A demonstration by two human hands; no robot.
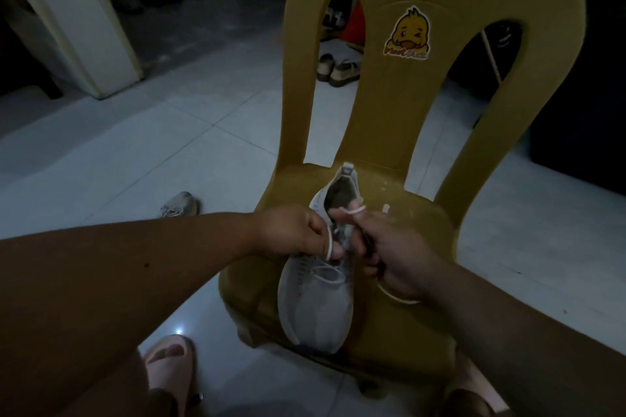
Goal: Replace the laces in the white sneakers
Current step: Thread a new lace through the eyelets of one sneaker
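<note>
On the chair (406, 112) seat sits the sneaker (315, 308), toe toward the camera. Both hands are close together over its throat: left hand (291, 234) pinches the lace (329, 244), right hand (396, 261) has a loop of it hooked round a finger. I'd judge the shoe light, knit upper soft & floppy; lace thin, limp, prob. slippery, so grip near the tip & steady the shoe by its sole. 2nd sneaker (179, 203) lies on the floor (135, 145).
</note>
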